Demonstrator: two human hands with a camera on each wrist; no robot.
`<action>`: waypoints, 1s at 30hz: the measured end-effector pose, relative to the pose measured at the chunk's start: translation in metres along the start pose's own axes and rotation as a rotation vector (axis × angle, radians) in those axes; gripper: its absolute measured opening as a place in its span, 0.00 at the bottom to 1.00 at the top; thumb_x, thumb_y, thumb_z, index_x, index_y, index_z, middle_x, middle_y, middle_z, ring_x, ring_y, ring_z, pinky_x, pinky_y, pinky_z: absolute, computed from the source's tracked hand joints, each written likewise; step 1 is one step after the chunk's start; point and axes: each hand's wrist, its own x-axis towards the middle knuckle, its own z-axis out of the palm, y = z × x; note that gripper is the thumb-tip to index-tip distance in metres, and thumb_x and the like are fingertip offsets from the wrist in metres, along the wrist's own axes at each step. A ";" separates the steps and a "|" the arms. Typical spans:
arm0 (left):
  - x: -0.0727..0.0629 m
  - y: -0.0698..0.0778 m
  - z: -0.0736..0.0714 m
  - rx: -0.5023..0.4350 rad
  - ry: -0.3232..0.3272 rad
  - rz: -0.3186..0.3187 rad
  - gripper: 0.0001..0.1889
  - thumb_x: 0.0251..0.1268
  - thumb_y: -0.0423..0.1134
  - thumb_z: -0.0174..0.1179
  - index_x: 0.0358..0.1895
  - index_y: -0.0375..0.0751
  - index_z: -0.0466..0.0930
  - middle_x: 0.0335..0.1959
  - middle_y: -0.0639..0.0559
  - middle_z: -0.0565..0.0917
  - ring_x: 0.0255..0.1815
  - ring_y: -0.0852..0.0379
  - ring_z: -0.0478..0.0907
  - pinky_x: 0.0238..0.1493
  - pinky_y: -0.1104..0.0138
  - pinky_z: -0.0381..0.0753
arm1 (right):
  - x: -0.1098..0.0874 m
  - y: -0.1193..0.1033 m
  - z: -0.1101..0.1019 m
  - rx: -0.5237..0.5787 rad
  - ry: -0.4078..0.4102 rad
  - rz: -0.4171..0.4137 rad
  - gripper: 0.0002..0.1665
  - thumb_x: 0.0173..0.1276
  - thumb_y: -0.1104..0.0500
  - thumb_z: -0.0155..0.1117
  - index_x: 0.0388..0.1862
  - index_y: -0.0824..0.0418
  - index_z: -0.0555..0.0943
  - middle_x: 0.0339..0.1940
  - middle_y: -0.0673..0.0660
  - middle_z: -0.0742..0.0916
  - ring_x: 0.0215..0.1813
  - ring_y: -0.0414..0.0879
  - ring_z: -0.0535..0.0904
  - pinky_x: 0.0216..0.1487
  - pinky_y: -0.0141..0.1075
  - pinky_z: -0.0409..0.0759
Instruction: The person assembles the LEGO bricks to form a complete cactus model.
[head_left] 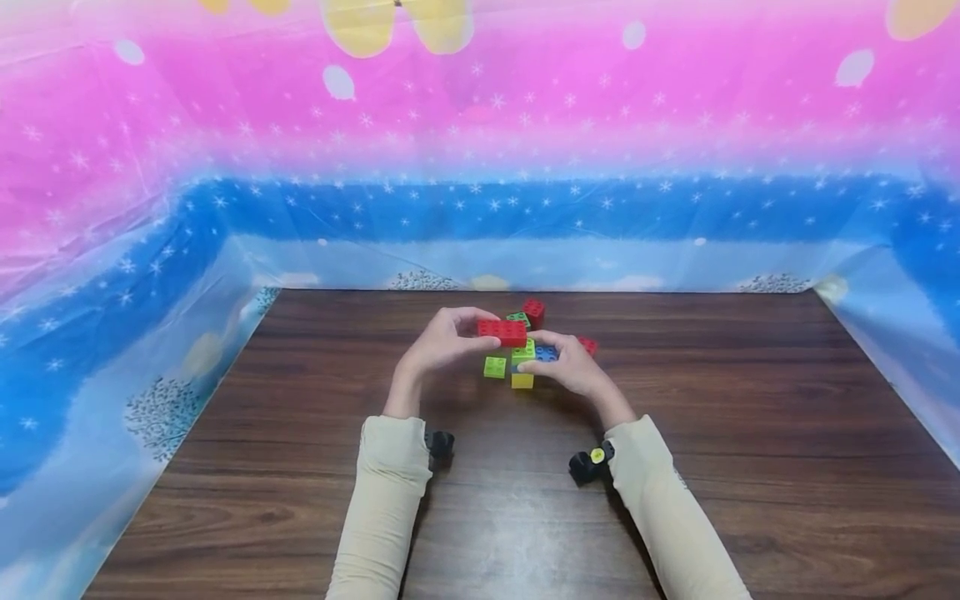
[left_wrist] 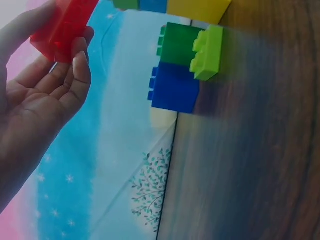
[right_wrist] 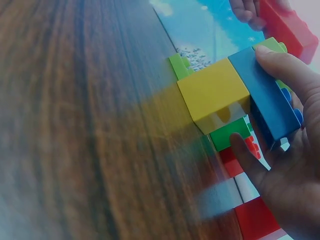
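Note:
My left hand (head_left: 442, 343) pinches a long red toy building brick (head_left: 504, 333) between thumb and fingers, up off the table. To its right, my right hand (head_left: 573, 368) grips a small stack of bricks by its upper part. In the right wrist view the stack shows a yellow brick (right_wrist: 212, 92) at the bottom, a blue brick (right_wrist: 270, 97) on it, and a light green brick (right_wrist: 271, 46) on top. The thumb lies against the upper bricks. The blue brick juts out sideways under the palm. The red brick is close to the stack's top; whether they touch is unclear.
On the wooden table (head_left: 300, 483) a low light green brick (head_left: 494, 367) lies left of the stack. Behind are a green brick (head_left: 517, 317) and a red brick (head_left: 533, 312). Another red brick (head_left: 589, 344) sits beyond my right hand. A patterned cloth (head_left: 480, 208) stands around the table.

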 end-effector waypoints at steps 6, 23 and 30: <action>0.003 -0.001 0.008 0.015 -0.032 -0.005 0.18 0.59 0.40 0.68 0.53 0.41 0.81 0.48 0.44 0.85 0.50 0.50 0.80 0.53 0.58 0.81 | -0.001 0.002 -0.001 -0.001 -0.001 0.001 0.34 0.61 0.50 0.72 0.65 0.54 0.74 0.52 0.60 0.84 0.46 0.50 0.78 0.48 0.36 0.80; 0.005 -0.003 0.010 0.056 -0.064 0.001 0.20 0.60 0.39 0.68 0.55 0.39 0.82 0.53 0.44 0.85 0.58 0.49 0.77 0.55 0.57 0.79 | 0.001 -0.004 -0.003 0.006 -0.008 0.007 0.29 0.61 0.49 0.72 0.60 0.51 0.77 0.55 0.56 0.83 0.53 0.51 0.76 0.59 0.48 0.76; 0.003 0.004 0.013 0.102 -0.084 0.018 0.20 0.62 0.39 0.66 0.57 0.38 0.81 0.54 0.42 0.84 0.53 0.50 0.76 0.47 0.66 0.78 | 0.000 -0.002 -0.003 0.005 -0.004 0.016 0.28 0.61 0.49 0.71 0.60 0.51 0.77 0.55 0.56 0.83 0.54 0.51 0.75 0.60 0.49 0.76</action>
